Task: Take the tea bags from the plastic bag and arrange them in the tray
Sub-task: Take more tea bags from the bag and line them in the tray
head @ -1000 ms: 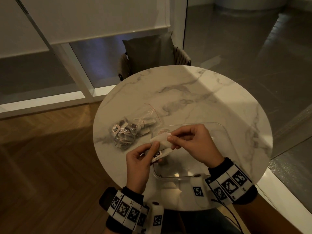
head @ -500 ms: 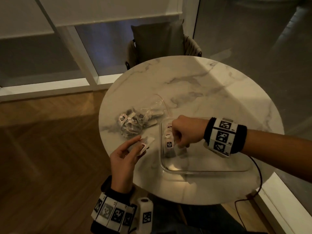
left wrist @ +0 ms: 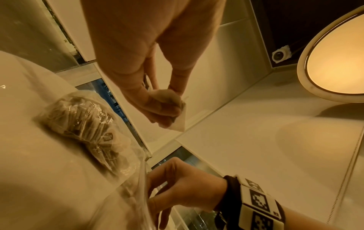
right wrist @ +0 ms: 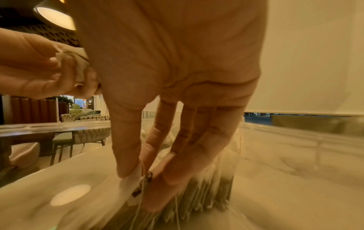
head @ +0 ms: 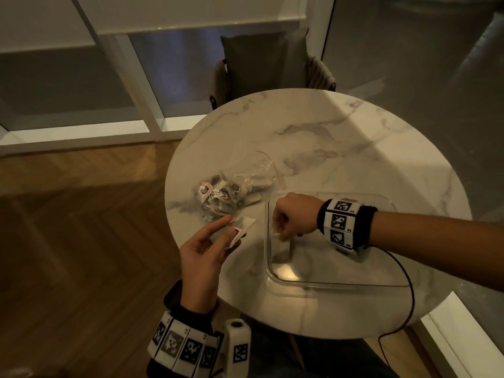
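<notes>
A clear plastic bag (head: 226,199) with several tea bags lies on the marble table, left of the clear tray (head: 341,285). My left hand (head: 231,227) hovers in front of the bag, its fingers pinching white tea bags (head: 244,224); the left wrist view shows the same held tea bags (left wrist: 178,123) in my left hand (left wrist: 169,109). My right hand (head: 278,236) is down inside the tray's left end. In the right wrist view, my right hand (right wrist: 145,175) pinches a tea bag (right wrist: 130,188) against a row of upright tea bags (right wrist: 206,191).
The round marble table (head: 327,137) has bare surface behind the bag and tray. A grey cushioned chair (head: 267,66) stands at the far side. A black cable (head: 409,296) hangs from my right wrist over the table's near edge. Wood floor lies to the left.
My right hand took a tea bag away from the left hand, swung right and went down into the tray's left end. The left hand stayed near the plastic bag, still holding tea bags.
</notes>
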`<state>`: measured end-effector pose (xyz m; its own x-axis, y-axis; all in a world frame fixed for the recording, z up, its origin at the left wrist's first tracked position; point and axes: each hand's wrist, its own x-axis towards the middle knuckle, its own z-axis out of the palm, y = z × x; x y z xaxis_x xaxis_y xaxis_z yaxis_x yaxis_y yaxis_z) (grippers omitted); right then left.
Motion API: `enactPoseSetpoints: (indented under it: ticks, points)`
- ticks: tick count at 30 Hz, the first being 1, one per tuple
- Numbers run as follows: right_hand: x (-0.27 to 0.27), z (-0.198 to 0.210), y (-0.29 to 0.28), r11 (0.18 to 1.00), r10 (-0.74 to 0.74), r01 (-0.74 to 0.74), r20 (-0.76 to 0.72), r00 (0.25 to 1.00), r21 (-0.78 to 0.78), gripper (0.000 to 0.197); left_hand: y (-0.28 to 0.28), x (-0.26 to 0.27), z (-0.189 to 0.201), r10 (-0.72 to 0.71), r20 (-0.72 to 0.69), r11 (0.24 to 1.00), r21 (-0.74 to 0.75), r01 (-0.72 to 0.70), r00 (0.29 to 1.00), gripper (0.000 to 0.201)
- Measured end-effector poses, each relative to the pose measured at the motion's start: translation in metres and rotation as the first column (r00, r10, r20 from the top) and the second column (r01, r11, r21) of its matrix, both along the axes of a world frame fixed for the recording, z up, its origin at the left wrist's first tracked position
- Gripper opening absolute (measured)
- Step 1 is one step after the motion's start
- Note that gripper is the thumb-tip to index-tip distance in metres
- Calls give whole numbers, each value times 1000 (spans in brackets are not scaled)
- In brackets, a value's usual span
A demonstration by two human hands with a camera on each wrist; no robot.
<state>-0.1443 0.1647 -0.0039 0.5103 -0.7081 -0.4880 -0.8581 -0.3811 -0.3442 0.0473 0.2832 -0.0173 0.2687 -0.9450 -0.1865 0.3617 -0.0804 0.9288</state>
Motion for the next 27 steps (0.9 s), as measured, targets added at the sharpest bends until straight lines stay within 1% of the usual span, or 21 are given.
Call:
enactPoseSetpoints:
  ticks: [5, 7, 10, 14, 15, 17, 19, 20, 22, 24, 26, 27]
  points:
    - [-1, -5, 4, 999, -23, 21, 53, 998, 30, 13, 3, -6, -5, -48, -15, 999, -3, 48, 999, 32]
    - [-2, -5, 3, 999, -37, 35, 89, 995, 19, 13, 4, -9, -6, -66, -17, 998, -3, 66, 998, 34]
    - [-7, -2, 2, 997, -79, 79, 163, 983, 5, 14, 6, -11, -6, -88, -6, 996, 3, 88, 996, 40]
    - [-18, 12, 4, 989, -147, 149, 284, 948, 15, 16, 8, -13, -3, -122, 6, 993, 9, 122, 993, 44]
    - [-20, 17, 6, 984, -177, 173, 335, 925, 43, 17, 8, -13, -3, -134, 13, 991, 6, 134, 991, 45]
    - [-21, 29, 14, 954, -295, 236, 454, 841, 183, 27, 8, -16, 0, -153, 51, 988, -6, 153, 987, 45]
    - [-22, 40, 26, 905, -414, 276, 522, 746, 324, 38, 8, -20, 4, -175, 89, 984, -25, 178, 980, 46]
    - [-22, 43, 33, 891, -441, 281, 537, 719, 356, 39, 7, -22, 6, -189, 102, 980, -37, 193, 977, 46]
    - [-24, 46, 45, 885, -456, 280, 571, 682, 373, 30, 5, -28, 10, -212, 135, 973, -65, 222, 968, 47]
    - [-28, 45, 56, 874, -481, 296, 611, 628, 385, 23, 3, -33, 11, -218, 171, 967, -95, 237, 961, 48]
    - [-33, 39, 66, 847, -532, 322, 652, 540, 423, 24, 2, -37, 10, -206, 196, 966, -115, 231, 959, 47]
    - [-34, 36, 70, 830, -558, 337, 674, 484, 444, 23, 1, -39, 9, -198, 204, 967, -117, 225, 959, 44]
